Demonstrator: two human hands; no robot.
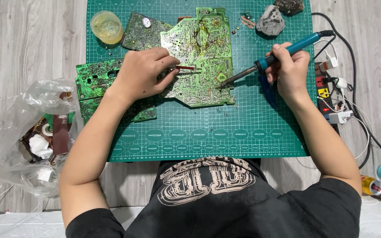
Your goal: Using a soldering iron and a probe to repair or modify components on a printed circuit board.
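A large green circuit board (201, 48) lies solder side up on the green cutting mat (225, 128). My left hand (142, 72) rests on its left part and pinches a thin red-handled tool (186, 68) that lies across the board. My right hand (287, 68) grips a blue-handled soldering iron (283, 53). The iron's tip touches the board near its lower right corner.
More green boards (94, 81) lie at the mat's left and top. A round yellowish tub (106, 26) stands at the top left, two grey rocks (270, 20) at the top right. A power strip with plugs and cables (331, 92) sits right; a plastic bag of scraps (36, 132) left.
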